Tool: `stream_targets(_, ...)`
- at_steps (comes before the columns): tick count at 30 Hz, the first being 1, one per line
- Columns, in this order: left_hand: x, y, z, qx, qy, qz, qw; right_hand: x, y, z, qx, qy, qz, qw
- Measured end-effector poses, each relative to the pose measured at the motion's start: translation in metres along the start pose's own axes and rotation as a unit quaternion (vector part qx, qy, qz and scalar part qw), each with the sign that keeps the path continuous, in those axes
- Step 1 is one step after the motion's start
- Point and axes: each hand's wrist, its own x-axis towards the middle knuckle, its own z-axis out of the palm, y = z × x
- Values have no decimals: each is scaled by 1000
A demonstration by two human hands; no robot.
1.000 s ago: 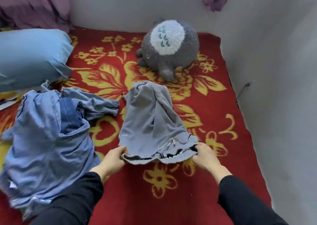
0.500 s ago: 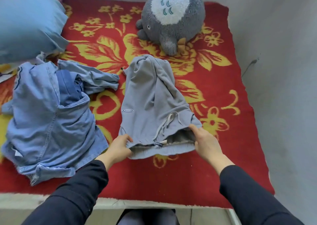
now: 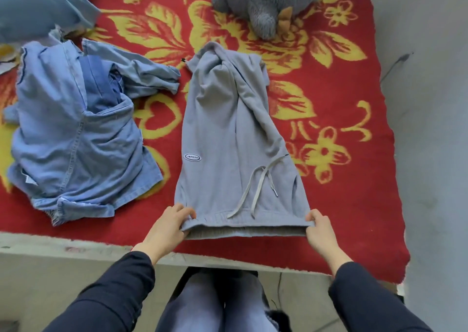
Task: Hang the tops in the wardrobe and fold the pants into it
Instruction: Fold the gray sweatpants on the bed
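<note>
Head cam: left hand (image 3: 167,226) & right hand (image 3: 320,233) pinch grey pants (image 3: 228,134) (at waist corners).

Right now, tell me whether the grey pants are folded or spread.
Spread, not folded: left hand and right hand pinch the grey pants taut at the waistband; leg ends bunched.

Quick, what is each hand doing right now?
Left hand: pinches the left end of the grey pants' waistband.
Right hand: pinches the waistband's right end.
</note>
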Motion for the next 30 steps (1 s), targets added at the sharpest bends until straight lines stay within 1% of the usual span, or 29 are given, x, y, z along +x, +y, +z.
stream_targets(2,-10,-6,18,4,-35,-2,999,-8,21,10,-126,-53,-25,990)
stream_targets(4,-18,-10,32,12,-110,-32,993,-9,31,16,-217,-117,-42,968)
stream_targets(6,-20,-12,40,28,-190,-81,978,-4,31,19,-277,-165,-49,945)
stream_targets(7,-18,-13,41,32,-215,-106,970,1,28,20,-286,-177,-50,940)
stream_targets(8,-14,-12,41,31,-224,-127,966,6,21,20,-274,-177,-47,944)
stream_targets(9,-7,-11,39,29,-217,-141,965,12,11,19,-252,-170,-45,952)
stream_targets(11,11,-5,29,26,-174,-153,972,25,-14,14,-220,-143,-62,963)
stream_targets(14,46,9,7,-2,-112,-163,980,47,-57,6,-214,-112,-102,965)
stream_targets(18,106,25,-27,-14,-53,-140,989,86,-114,-3,-227,-80,-146,960)
stream_targets(22,172,27,-57,8,22,-104,994,141,-170,-9,-234,-30,-177,955)
stream_targets(27,253,0,-80,-9,107,-99,989,207,-222,-4,-217,18,-205,954)
stream_targets(30,296,-12,-94,-58,162,-128,977,242,-249,3,-182,57,-230,954)
